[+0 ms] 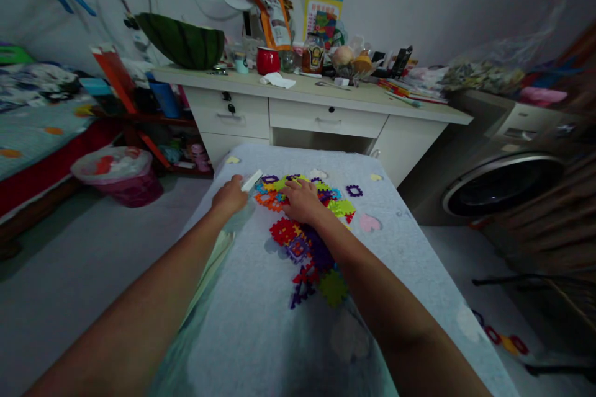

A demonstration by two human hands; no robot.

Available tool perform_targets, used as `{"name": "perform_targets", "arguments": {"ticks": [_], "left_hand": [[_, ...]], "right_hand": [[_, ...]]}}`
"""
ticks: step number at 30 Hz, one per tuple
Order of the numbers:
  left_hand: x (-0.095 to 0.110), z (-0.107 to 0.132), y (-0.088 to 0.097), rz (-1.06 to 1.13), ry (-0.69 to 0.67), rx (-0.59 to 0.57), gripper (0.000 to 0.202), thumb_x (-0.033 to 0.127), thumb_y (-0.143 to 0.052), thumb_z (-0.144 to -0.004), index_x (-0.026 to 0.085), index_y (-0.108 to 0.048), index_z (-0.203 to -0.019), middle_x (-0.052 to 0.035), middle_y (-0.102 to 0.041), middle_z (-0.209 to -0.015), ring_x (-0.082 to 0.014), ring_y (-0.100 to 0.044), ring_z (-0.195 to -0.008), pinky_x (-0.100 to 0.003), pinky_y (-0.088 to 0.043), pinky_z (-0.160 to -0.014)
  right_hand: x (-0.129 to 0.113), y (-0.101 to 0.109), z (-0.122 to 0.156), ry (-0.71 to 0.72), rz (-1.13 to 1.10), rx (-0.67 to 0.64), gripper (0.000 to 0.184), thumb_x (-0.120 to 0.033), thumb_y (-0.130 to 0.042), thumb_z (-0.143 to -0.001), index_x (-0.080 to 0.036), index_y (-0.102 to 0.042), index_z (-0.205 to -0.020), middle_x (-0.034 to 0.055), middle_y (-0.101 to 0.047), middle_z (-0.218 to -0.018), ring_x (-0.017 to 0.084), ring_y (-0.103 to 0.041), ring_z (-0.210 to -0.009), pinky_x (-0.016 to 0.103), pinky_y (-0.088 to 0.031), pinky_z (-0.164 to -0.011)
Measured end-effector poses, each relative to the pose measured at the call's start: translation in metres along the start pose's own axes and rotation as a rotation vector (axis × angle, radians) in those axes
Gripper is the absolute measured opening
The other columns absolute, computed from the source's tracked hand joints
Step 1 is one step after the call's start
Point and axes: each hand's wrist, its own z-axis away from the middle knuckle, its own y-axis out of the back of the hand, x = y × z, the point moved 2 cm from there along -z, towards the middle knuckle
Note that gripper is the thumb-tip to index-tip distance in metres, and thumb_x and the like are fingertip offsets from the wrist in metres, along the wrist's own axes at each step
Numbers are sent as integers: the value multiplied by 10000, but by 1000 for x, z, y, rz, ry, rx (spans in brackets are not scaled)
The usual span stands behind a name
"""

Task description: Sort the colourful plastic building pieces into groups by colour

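Observation:
A heap of flat plastic snap-together pieces [305, 242] in red, purple, green, orange and yellow lies in the middle of a light blue cloth-covered surface [261, 322]. My right hand [302, 200] rests palm down on the far part of the heap, fingers curled over the pieces. My left hand [230, 196] is closed round a small white flat object [252, 181] just left of the heap. One purple piece [354, 190] lies apart to the right.
A white desk [326, 115] crowded with a half watermelon [181, 43], a red mug [267, 61] and bottles stands beyond. A pink-lined bin [118, 175] sits on the floor at left, a bed [32, 130] behind it, a washing machine [507, 183] at right.

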Motion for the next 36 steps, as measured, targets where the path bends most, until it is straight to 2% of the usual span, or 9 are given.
{"name": "perform_targets", "arguments": {"ticks": [2, 5, 7, 10, 13, 18, 23, 36], "left_hand": [[4, 9, -5, 314, 55, -57, 559, 183, -640, -659, 226, -520, -1204, -78, -683, -949, -275, -652, -884, -339, -488, -718], [12, 24, -10, 502, 65, -160, 491, 225, -576, -699, 231, -541, -1189, -20, -672, -786, -210, -647, -657, -289, -481, -578], [19, 34, -10, 884, 86, -263, 392, 221, -551, -699, 206, -578, -1090, -17, -664, -758, -178, -644, -626, -259, -482, -551], [27, 46, -8, 1117, 146, -346, 250, 293, -600, -730, 177, -588, -952, -20, -648, -706, -148, -612, -544, -236, -471, -483], [33, 52, -7, 1143, 107, -349, 253, 333, -642, -759, 173, -579, -944, -15, -645, -690, -138, -611, -523, -224, -468, -457], [36, 58, -12, 1115, 25, -347, 255, 308, -637, -770, 163, -578, -971, -18, -669, -693, -151, -656, -570, -221, -497, -496], [35, 59, -18, 1099, 8, -350, 246, 302, -596, -780, 163, -567, -982, -20, -678, -675, -159, -672, -572, -224, -507, -516], [40, 66, -20, 1072, -48, -284, 250, 384, -579, -762, 180, -523, -896, 12, -643, -660, -124, -611, -511, -208, -461, -478]], "right_hand": [[-2, -6, -12, 14, 16, -14, 500, -343, -521, -894, -245, -488, -1384, 84, -393, -1520, 365, -271, -1393, 606, -214, -1094], [-1, -15, -18, 2, 33, -53, 496, -378, -519, -893, -255, -490, -1373, 89, -444, -1473, 365, -341, -1349, 615, -255, -1068], [2, -18, -14, -15, 43, -74, 464, -381, -524, -886, -245, -532, -1330, 98, -466, -1444, 357, -402, -1301, 612, -270, -1059], [6, -18, -3, -34, 57, -78, 457, -345, -557, -855, -240, -559, -1300, 94, -442, -1463, 355, -418, -1288, 610, -254, -1073], [9, -15, 8, -45, 43, -85, 497, -306, -572, -832, -254, -536, -1326, 81, -427, -1480, 349, -406, -1302, 616, -244, -1082], [11, -16, 16, -54, 13, -99, 537, -314, -589, -831, -254, -507, -1358, 91, -410, -1496, 353, -375, -1328, 643, -229, -1082], [12, -22, 18, -59, 0, -79, 562, -312, -597, -835, -252, -484, -1382, 92, -383, -1517, 350, -328, -1360, 658, -180, -1099], [13, -26, 19, -72, -30, -67, 561, -303, -591, -838, -263, -478, -1386, 73, -344, -1546, 346, -298, -1377, 652, -171, -1106]]}}
